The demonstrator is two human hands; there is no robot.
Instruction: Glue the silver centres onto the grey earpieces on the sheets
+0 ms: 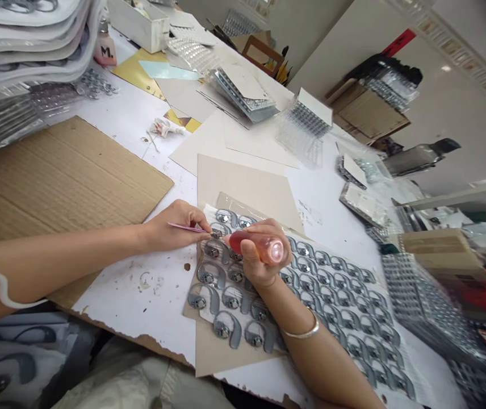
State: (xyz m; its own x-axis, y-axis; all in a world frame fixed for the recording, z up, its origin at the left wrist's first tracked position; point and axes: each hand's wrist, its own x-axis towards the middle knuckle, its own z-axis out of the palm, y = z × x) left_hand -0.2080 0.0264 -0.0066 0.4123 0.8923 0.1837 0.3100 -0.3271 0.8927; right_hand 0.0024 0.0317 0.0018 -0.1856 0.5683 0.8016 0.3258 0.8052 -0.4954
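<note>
- The right hand (264,258) has its fingers wrapped around a pink bottle (258,247); reddish-pink colour shows through its wall, though the fill level cannot be told.
- A second bottle (105,51), with pink in its lower part and a greyish cap, stands upright on the table (149,307) beside a tall stack of padded sheets (30,42).
- Beyond it, a long white box (141,28) sits open at the top; what lies inside is too small to name.
- Clear moulded trays (194,54) lie farther along the table, and at the right a cardboard carton (443,250) stands among plastic-wrapped goods.
- The held bottle is tilted, its round base toward the camera and to the right, its long axis running leftward and away, its narrower end near the left hand's fingertips.
- The left hand (175,224) pinches a thin pink tool (185,228) between thumb and fingers; the tool runs nearly level, its right end at one of the grey curved pieces (226,298).
- These pieces lie in rows on a pale sheet, under and around the right hand.
- The upright bottle bears a black "M."; the held one shows no readable writing.
</note>
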